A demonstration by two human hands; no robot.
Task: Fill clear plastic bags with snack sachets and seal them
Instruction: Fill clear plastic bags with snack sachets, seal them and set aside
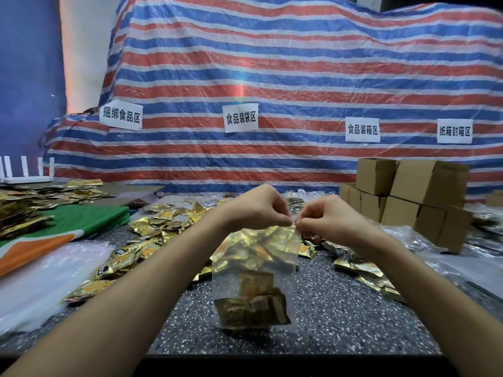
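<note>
Clear plastic bag (pixel 253 270) held upright over the speckled table (pixel 348 308), long axis vertical, mouth pointing up and closed end down. Whether the lower end rests on the table or hangs just above it cannot be told. Gold snack sachets (pixel 251 308) lie bunched in the lower part of the bag, with more showing through its upper part.

My left hand (pixel 258 208) and my right hand (pixel 326 219) meet at the top edge of the bag, each with fingers curled and thumb and fingertips pinching the mouth strip. The two pinches touch or nearly touch at the upper right corner of the bag. Both forearms reach forward and converge above the bag, the backs of the hands turned up toward the camera, wrists slightly bent down.

Loose sachets (pixel 152 229) are scattered on the table to the left of, behind and to the right of the bag. A pile of empty clear bags (pixel 40 281) lies well to the left of the bag, and a green and orange cloth (pixel 81 221) lies beyond that pile. Cardboard boxes (pixel 408 197) are stacked behind and to the right of the bag. A red, white and blue striped tarpaulin (pixel 272 63) carrying paper labels (pixel 241 118) rises behind the bag.
</note>
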